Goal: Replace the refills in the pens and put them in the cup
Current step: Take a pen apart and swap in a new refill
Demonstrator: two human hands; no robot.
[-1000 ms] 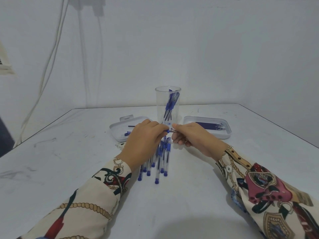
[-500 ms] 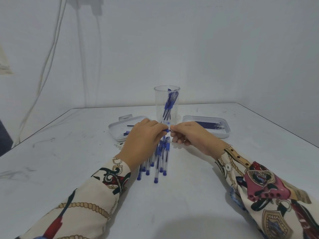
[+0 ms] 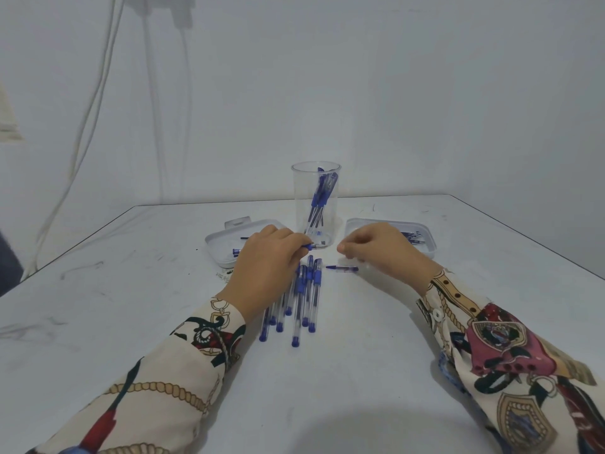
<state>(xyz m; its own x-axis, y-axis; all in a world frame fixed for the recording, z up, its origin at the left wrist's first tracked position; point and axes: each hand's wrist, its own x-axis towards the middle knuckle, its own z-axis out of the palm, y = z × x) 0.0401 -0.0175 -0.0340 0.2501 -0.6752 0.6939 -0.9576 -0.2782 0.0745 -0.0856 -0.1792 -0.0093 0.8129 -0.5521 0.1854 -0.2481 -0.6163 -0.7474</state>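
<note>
One pen [image 3: 312, 246] pinched in left hand [image 3: 266, 268] fingers before cup [image 3: 316, 199]; right hand [image 3: 376, 245] curled, empty. Disassembly step; next, withdraw refill.

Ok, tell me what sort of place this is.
Probably a plain indoor work table set up for a pen-refilling job, not a furnished office. A bare white table stands in a corner of blank walls, cables hang down the wall, and the only gear is a clear cup and two shallow trays.
</note>
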